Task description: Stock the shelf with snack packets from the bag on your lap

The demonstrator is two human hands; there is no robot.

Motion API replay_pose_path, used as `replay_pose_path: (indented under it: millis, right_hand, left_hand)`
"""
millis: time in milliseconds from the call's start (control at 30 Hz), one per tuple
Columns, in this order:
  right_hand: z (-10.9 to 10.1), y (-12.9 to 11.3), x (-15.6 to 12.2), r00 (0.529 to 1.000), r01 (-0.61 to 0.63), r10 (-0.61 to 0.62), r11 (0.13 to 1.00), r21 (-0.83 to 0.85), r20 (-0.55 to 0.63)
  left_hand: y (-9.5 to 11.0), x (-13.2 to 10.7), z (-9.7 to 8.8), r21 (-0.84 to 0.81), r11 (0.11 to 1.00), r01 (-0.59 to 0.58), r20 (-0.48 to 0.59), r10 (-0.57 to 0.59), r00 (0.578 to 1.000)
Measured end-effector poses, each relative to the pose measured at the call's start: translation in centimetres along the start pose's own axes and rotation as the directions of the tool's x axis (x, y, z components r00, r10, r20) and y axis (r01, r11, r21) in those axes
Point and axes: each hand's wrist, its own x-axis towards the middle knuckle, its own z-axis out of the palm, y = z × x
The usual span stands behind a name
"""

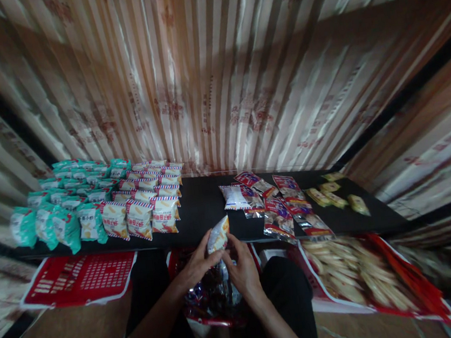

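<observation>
Item in hand: a snack packet (219, 234), white and orange, tilted with its upper end leaning to the right.
Location of item: just in front of the front edge of the black shelf (205, 206), near the middle of its length and clear of the rows laid out on it.
Left hand (198, 263): fingers closed on the packet's lower left side, thumb towards the top.
Right hand (243, 269): fingers closed on the packet's lower right side; the two hands are together, with only the packet between them.
Directly below hands: a red-rimmed container (209, 314) between the person's knees; its contents are shiny but too dark to identify.
Shelf, left section: teal packets (65, 209) stand in tidy rows, with white-and-orange packets (149, 199) in matching rows just beside them on the right.
Shelf, centre: a bare black stretch, then a single white packet (233, 196) touching a loose group of red packets (284, 205).
Shelf, right end: a few small yellow packets (334, 192), scattered and apart from the red ones.
Floor, left: a red perforated crate (79, 278), partly under the shelf.
Floor, right: a red tray (409, 278) filled with pale packets (343, 269).
Backdrop: a striped curtain (216, 83) hangs behind the shelf.
</observation>
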Motion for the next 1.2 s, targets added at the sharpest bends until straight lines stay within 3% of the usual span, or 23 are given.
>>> replay_pose_path:
  millis: [200, 300, 433, 500, 567, 867, 1200]
  right_hand:
    - [-1.1, -0.4, 0.8, 0.963, 0.257, -0.268, 0.927, -0.273, -0.002]
    - [-2.0, -0.9, 1.4, 0.908, 0.420, -0.394, 0.840, -0.343, 0.147]
    - [-3.0, -1.6, 2.3, 0.821, 0.519, -0.375, 0.805, -0.288, 0.430]
    - [-3.3, -2.0, 2.5, 0.807, 0.502, -0.323, 0.817, -0.284, 0.495]
    - [-3.3, -2.2, 2.6, 0.823, 0.466, -0.279, 0.830, -0.307, 0.494]
    - [-1.9, -1.8, 2.8, 0.905, 0.306, -0.190, 0.912, -0.273, 0.380]
    - [-0.1, 0.1, 3.2, 0.975, -0.017, 0.033, 0.997, -0.077, 0.219]
  left_hand:
    - [1.8, -0.3, -0.8, -0.032, 0.999, 0.031, 0.059, -0.029, 0.998]
    - [2.2, -0.3, -1.3, 0.028, 0.998, 0.057, 0.073, -0.059, 0.996]
    - [2.8, -0.2, -2.1, 0.066, 0.995, 0.074, 0.139, -0.083, 0.987]
    - [3.0, -0.1, -2.4, 0.076, 0.993, 0.091, 0.154, -0.102, 0.983]
    - [3.1, 0.0, -2.7, 0.066, 0.993, 0.094, 0.133, -0.103, 0.986]
    - [2.9, 1.2, -3.5, 0.028, 0.984, 0.176, 0.200, -0.178, 0.964]
    - [3.8, 2.2, -4.1, -0.019, 0.978, 0.209, 0.127, -0.205, 0.970]
